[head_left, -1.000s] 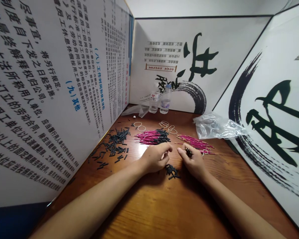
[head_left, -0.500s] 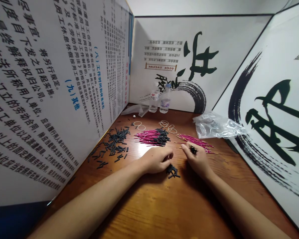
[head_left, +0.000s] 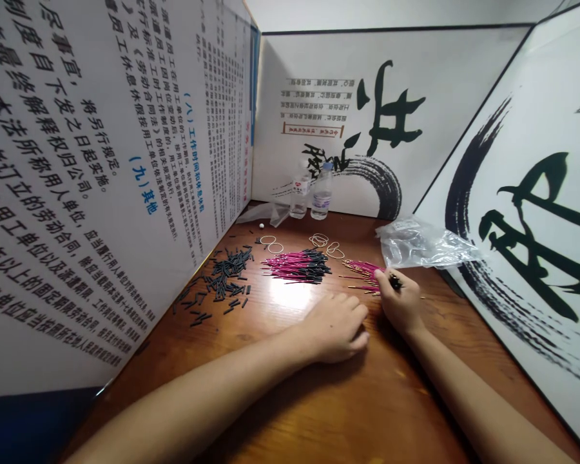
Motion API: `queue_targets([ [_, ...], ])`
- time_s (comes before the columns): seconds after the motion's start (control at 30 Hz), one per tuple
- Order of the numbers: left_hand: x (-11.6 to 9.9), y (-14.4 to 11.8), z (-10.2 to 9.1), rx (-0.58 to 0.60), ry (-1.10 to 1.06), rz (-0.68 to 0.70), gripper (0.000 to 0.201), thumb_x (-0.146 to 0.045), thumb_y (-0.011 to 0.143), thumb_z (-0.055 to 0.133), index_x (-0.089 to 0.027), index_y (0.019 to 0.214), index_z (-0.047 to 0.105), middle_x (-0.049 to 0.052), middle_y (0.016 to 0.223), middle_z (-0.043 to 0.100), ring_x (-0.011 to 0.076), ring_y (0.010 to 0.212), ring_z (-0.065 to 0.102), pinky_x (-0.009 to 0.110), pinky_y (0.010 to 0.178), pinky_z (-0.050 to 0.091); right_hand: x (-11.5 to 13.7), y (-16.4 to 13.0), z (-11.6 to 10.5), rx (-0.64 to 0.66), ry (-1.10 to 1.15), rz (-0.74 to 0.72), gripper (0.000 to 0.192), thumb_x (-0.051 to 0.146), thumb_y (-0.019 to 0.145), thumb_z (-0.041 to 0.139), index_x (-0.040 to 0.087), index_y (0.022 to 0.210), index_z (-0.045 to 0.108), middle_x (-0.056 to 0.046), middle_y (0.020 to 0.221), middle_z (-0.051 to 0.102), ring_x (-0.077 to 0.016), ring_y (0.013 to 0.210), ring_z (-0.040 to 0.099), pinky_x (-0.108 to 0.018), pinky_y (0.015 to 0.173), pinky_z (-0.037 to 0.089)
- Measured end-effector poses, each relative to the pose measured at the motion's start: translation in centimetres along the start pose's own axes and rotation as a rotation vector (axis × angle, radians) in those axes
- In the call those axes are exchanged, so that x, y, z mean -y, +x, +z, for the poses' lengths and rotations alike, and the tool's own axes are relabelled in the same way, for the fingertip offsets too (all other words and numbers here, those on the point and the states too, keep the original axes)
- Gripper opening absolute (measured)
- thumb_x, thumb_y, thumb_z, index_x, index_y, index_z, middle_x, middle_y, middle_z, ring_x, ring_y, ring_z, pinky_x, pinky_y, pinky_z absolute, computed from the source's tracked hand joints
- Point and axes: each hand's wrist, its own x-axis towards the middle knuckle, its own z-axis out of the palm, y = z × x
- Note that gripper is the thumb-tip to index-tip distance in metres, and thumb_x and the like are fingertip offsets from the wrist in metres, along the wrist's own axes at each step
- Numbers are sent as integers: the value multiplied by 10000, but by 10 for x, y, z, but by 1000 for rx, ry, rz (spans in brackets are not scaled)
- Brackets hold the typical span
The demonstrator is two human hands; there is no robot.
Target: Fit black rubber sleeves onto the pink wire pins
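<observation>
My right hand [head_left: 402, 303] is closed around a bundle of thin wires [head_left: 395, 281], whose dark ends with gold glints poke up out of the fist. Just left of that fist and partly behind it lie loose pink wires [head_left: 360, 270] with gold ends. My left hand [head_left: 341, 327] rests low on the table, fingers curled down and together; whatever is under or between them is hidden. Beyond it is a pile of pink wires with black sleeves [head_left: 297, 266] on their right ends. Short black tubes [head_left: 227, 270] are scattered farther left.
Several pale rubber bands [head_left: 319, 240] lie behind the sleeved pile. Two clear bottles [head_left: 321, 200] stand against the back panel. A clear plastic bag [head_left: 423, 243] lies at the back right. Printed panels [head_left: 319, 58] wall in the wooden table [head_left: 290, 412].
My left hand has moved right and now covers the spot where a small heap of black tubes showed. My right hand has shifted right with its bundle, over part of the loose wires.
</observation>
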Motion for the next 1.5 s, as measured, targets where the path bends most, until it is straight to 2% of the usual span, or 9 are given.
queue_targets([
  [0.13,-19,23,22,6,32,-94,329,-434,869,503,-124,967,556,105,980,613,260,900,551,400,769,447,-1,0,3,54,-81,-23,402,398,845,504,202,543,325,53,514,287,-93,495,302,-243,508,260],
  [0.2,-24,31,29,42,27,-127,217,-283,906,438,-119,967,567,102,962,624,244,875,562,391,756,452,-3,3,3,60,-92,9,409,417,833,504,204,536,321,52,508,290,-93,487,304,-241,499,259],
  [0.3,-25,37,33,77,17,-132,191,-147,883,407,-113,948,583,101,939,638,230,839,575,379,742,454,-7,5,3,53,-97,20,416,432,831,497,205,532,317,51,504,292,-93,481,304,-241,490,255],
  [0.5,-12,34,13,38,34,-182,166,-233,847,489,-115,909,587,99,901,655,250,832,591,388,757,454,-3,1,2,77,-93,-69,413,409,863,484,202,551,312,52,509,292,-91,485,310,-232,492,260],
  [0.67,14,19,-4,-109,-28,-258,141,-224,894,436,-153,920,555,66,926,650,212,847,577,331,763,434,15,-6,6,309,-53,-195,374,394,885,448,189,574,426,36,506,404,-95,484,375,-220,489,292],
  [0.93,44,-16,0,-268,-248,-210,64,-169,878,455,-168,849,513,31,831,577,157,756,511,271,690,393,39,-21,15,519,-67,-235,180,279,853,431,185,739,534,-4,646,580,-135,585,509,-234,574,358],
  [1.03,48,-20,-4,-309,-460,-183,84,-131,868,439,-166,859,515,19,812,543,129,723,490,236,656,392,42,-20,15,516,-73,-241,164,255,831,403,182,789,543,-13,667,594,-148,592,520,-246,586,366],
  [1.17,48,-21,-8,-379,-640,-237,94,-95,834,445,-165,834,509,9,786,528,121,712,473,225,637,382,42,-19,15,499,-82,-241,139,227,822,387,188,775,512,-6,643,567,-144,569,498,-245,567,353],
  [1.5,47,-21,-7,-418,-749,-283,98,-82,788,459,-164,810,507,5,767,520,126,708,468,235,634,375,35,-25,19,612,-7,-198,137,256,875,442,196,771,508,-23,723,623,-154,639,548,-248,600,370],
])
